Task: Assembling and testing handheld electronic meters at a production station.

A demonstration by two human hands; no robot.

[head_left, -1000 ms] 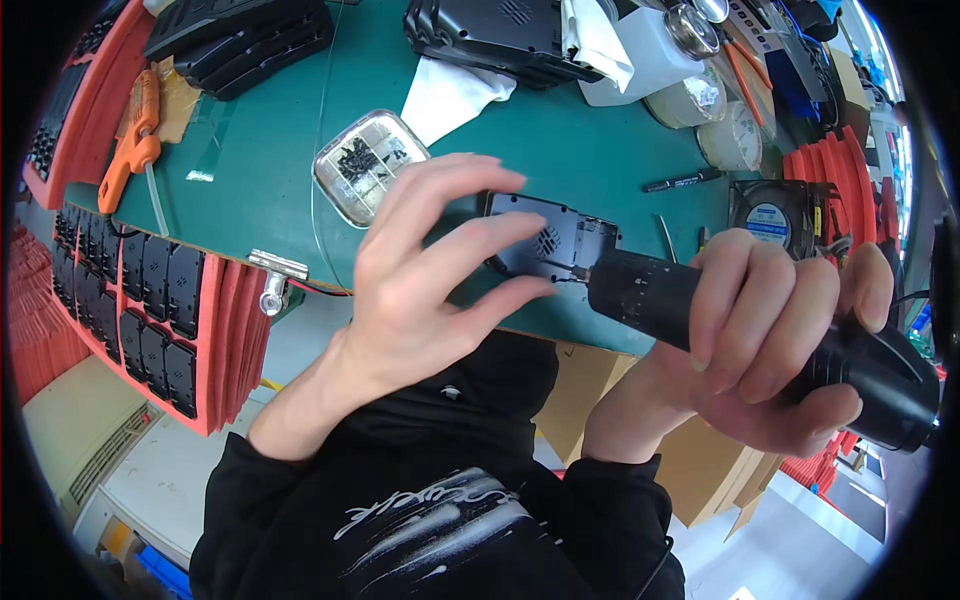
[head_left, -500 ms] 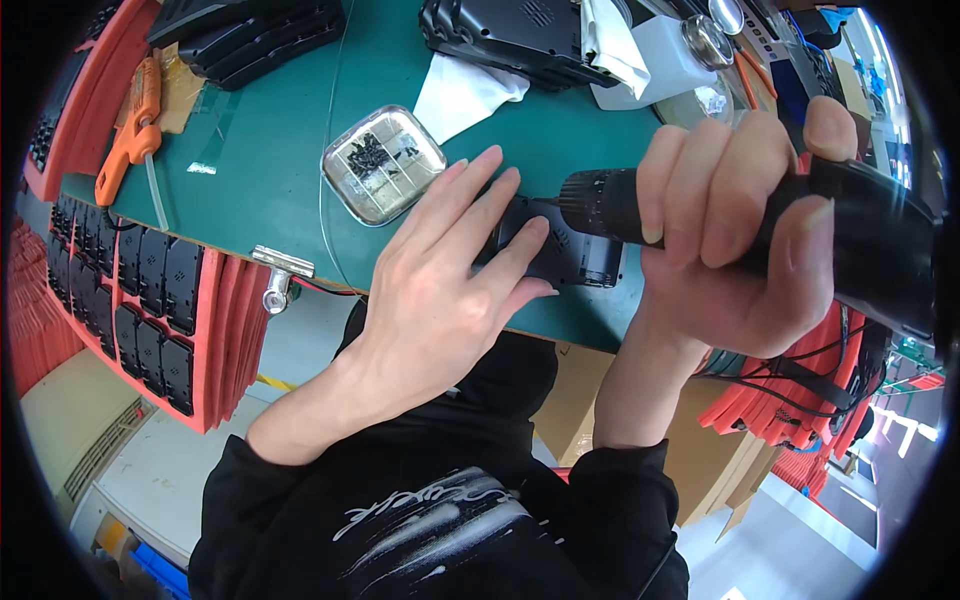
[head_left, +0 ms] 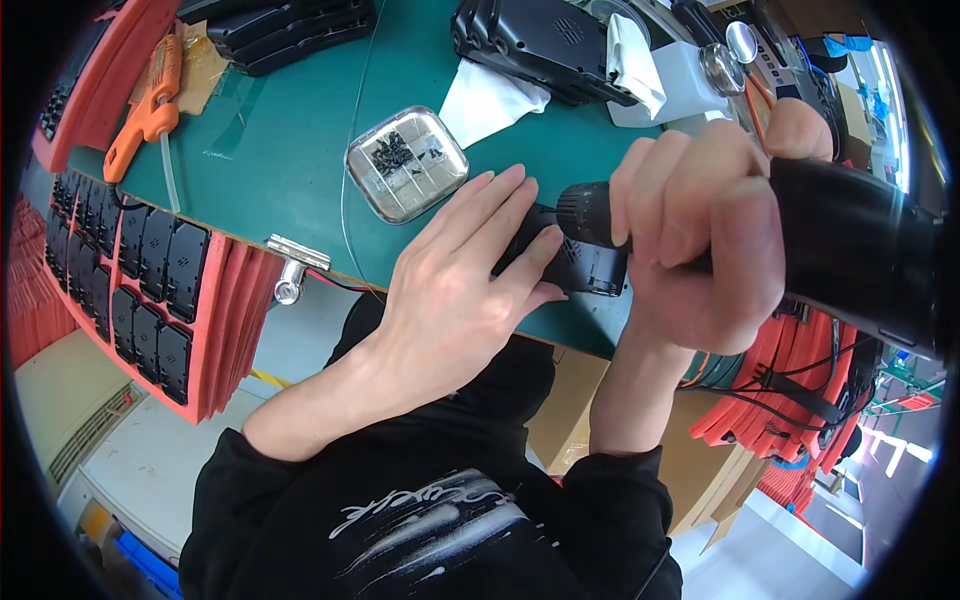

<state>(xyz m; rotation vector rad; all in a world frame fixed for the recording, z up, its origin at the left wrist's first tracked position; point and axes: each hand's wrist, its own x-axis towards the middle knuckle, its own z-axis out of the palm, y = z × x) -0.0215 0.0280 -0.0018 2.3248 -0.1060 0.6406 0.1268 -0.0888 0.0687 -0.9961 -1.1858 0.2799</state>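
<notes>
A black power screwdriver (head_left: 850,235) is wrapped in my right hand (head_left: 700,215), its ribbed collar (head_left: 583,213) pointing left and down at a black plastic housing (head_left: 588,268). The bit is hidden, so I cannot tell whether it touches a screw. My left hand (head_left: 455,270) lies over the housing's left side and holds it against the green table, with the thumb and index finger near its middle and the other fingers stretched past it. Beyond the left fingertips sits a clear-lidded metal tin (head_left: 440,188) with small black screws (head_left: 392,155) inside.
On the left of the green tabletop (head_left: 290,130) lies an orange glue gun (head_left: 145,125). Black housings (head_left: 530,45) stand at the back by a white cloth (head_left: 490,103) and a white bottle (head_left: 670,85). Red foam trays (head_left: 225,330) of black parts lean below the table's left edge.
The view has shifted a little, so the table's things appear farther right. Against them, the screwdriver has moved left toward the housing, and its bit no longer shows. My left hand stays on the housing.
</notes>
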